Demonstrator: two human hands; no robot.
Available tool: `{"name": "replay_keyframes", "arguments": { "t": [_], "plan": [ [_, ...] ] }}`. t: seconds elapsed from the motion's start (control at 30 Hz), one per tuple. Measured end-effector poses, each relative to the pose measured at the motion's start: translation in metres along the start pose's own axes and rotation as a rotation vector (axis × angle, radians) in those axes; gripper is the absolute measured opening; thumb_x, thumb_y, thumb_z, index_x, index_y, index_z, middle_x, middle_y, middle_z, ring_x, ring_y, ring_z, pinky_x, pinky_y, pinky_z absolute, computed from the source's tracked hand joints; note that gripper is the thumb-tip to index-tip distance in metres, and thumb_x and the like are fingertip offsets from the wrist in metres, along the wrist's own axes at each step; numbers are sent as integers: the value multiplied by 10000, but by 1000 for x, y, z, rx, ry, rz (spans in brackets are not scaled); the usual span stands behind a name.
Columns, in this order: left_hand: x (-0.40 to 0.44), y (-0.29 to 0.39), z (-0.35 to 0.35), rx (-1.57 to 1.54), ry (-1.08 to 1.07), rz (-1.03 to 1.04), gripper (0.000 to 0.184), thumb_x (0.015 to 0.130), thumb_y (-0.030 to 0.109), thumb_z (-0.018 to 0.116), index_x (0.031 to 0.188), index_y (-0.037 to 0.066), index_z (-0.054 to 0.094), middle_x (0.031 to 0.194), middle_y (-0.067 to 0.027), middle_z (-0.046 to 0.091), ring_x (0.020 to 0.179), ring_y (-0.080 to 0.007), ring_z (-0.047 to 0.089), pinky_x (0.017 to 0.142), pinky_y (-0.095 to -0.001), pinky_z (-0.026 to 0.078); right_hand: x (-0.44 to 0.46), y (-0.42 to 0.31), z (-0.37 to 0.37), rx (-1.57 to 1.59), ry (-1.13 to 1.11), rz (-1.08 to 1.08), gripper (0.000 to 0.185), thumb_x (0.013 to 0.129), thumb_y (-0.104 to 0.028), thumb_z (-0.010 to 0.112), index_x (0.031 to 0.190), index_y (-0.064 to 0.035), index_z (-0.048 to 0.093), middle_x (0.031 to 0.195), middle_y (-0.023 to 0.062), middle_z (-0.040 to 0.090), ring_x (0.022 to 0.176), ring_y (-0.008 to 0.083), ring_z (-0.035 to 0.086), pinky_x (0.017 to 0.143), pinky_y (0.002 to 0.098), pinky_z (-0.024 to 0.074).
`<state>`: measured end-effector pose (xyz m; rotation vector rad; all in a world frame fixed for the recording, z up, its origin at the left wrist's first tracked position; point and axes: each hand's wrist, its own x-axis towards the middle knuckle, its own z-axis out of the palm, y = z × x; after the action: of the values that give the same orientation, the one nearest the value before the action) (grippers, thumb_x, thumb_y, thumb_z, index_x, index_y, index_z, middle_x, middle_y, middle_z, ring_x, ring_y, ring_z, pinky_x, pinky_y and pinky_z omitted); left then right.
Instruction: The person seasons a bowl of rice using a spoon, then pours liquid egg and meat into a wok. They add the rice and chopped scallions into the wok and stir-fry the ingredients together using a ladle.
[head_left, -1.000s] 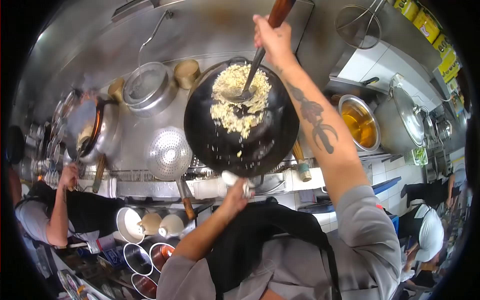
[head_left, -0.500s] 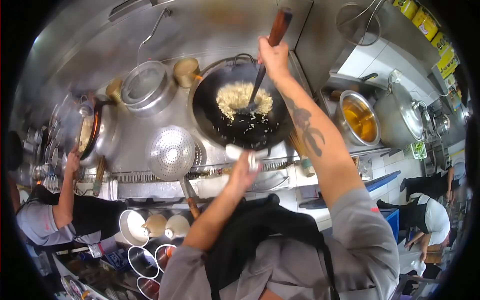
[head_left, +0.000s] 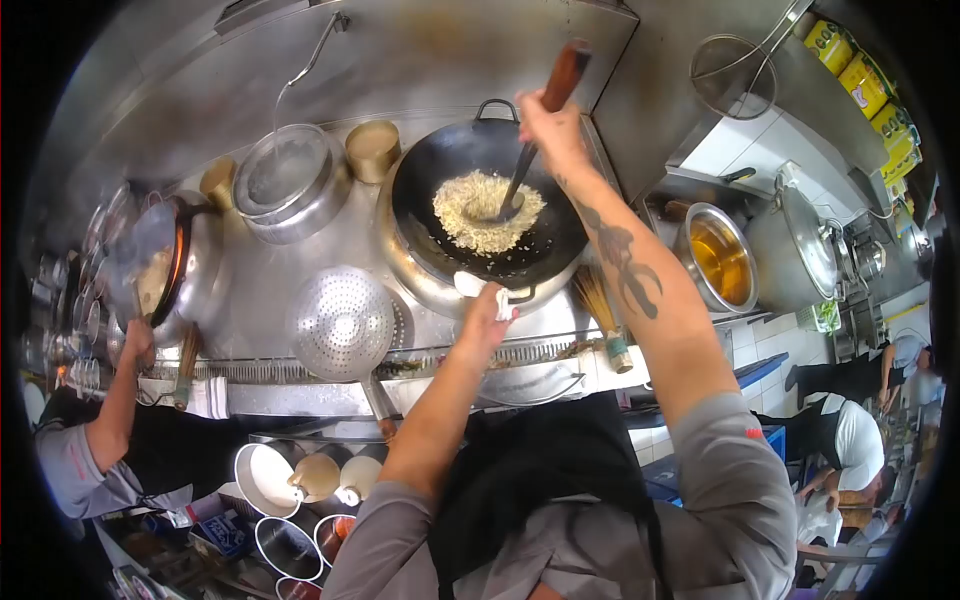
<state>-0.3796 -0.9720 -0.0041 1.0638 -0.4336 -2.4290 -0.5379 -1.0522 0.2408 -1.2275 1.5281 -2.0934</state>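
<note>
A black wok sits on the round burner in front of me, with pale yellow fried rice heaped in its middle. My right hand is wrapped round the wooden handle of a ladle, whose dark bowl rests in the rice. At the wok's near rim, my left hand is closed on a folded white cloth, beside the near loop handle. The cloth and fingers partly hide that handle.
Left of the wok lie a perforated skimmer and a lidded steel pot. A bamboo brush leans at right, near a bowl of amber liquid. A co-worker's hand works another wok at far left.
The wok, tilted with rice in motion before, now sits more level with the rice gathered. My left hand is now steady at the near rim; the ladle stays in the rice.
</note>
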Motion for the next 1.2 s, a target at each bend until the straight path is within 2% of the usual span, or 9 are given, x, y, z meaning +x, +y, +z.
{"name": "replay_keyframes", "arguments": {
  "t": [0.07,0.17,0.27,0.37,0.5,0.67,0.8,1.0,1.2],
  "plan": [
    [19,-3,-10,-27,-94,0,172,829,177,557,974,86,553,911,-56,600,819,-193,568,620,-367,490,12,-10,8,86,155,23,277,851,-222,667,683,-81,497,511,-12,473,411,87,436,397,257,342],
    [18,-3,-4,-66,-10,-6,190,833,172,550,996,74,545,910,-74,602,783,-213,575,586,-372,484,11,-43,17,187,75,-36,251,843,-162,668,702,-68,483,571,4,482,414,101,441,392,260,353],
    [2,4,5,-42,28,-53,146,849,183,534,971,107,560,881,-54,608,762,-188,565,556,-342,457,11,9,42,-56,-133,130,307,848,-237,670,678,-64,482,581,20,510,419,90,445,399,251,350],
    [-1,6,6,-34,51,-47,153,856,184,525,987,111,555,886,-52,608,762,-183,561,546,-334,454,34,3,48,-258,-90,-80,293,849,-227,670,686,-65,488,589,19,518,424,92,455,404,246,363],
    [4,6,5,-27,10,-47,179,859,178,519,1019,100,539,898,-55,609,775,-185,562,542,-332,460,24,23,47,-46,-81,-84,305,843,-266,676,665,-87,505,499,-26,457,397,89,431,387,258,343],
    [7,4,3,-43,23,-77,175,859,177,510,1020,116,544,896,-56,620,751,-183,582,529,-318,460,32,0,62,-275,-103,-80,240,849,-134,641,670,-60,500,576,12,499,444,85,457,407,252,354],
    [10,2,3,-69,-3,-55,166,860,183,506,1005,117,550,850,-56,627,705,-183,593,493,-310,453,19,32,57,36,-134,-71,268,863,-112,618,641,-70,473,563,0,483,443,79,436,405,244,344],
    [19,0,0,-93,10,-65,139,853,175,519,956,89,554,787,-64,622,652,-190,582,467,-323,442,29,20,56,-73,-142,-118,182,857,-105,610,746,-75,469,565,-4,444,410,80,394,389,256,332],
    [-2,8,9,-53,29,-4,109,862,174,531,924,87,555,769,-55,590,649,-198,559,494,-329,470,14,-6,40,97,-286,189,225,848,-132,631,716,-97,452,548,-20,424,397,67,370,370,251,299]
  ]
}}
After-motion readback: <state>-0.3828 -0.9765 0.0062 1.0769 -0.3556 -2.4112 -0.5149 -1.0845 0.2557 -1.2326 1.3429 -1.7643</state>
